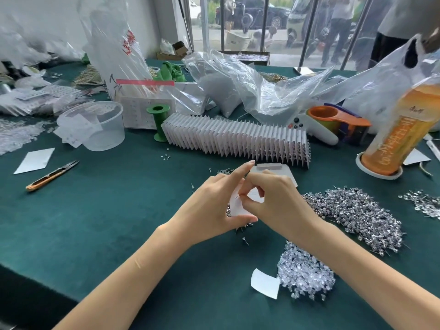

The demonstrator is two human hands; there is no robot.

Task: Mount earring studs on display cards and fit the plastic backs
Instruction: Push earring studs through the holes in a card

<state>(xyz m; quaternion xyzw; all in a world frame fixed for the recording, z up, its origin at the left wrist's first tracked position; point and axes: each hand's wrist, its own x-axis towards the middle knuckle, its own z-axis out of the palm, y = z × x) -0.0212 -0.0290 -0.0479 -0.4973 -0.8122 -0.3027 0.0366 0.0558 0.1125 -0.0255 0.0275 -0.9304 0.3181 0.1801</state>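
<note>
Display card (pixel 238 206) mostly covered by both hands (pixel 242 198); only a white patch showing between the fingers. Thin pin (pixel 237 197) at the right fingertips too small to identify as stud or post. Cannot tell whether any back is fitted. Orange bottle (pixel 400 129) cut off at the right edge. Far-left heap of plastic bags (pixel 28 36) blurred. Print on the stacked cards (pixel 235 139) illegible. Both forearms cropped by the bottom edge.
</note>
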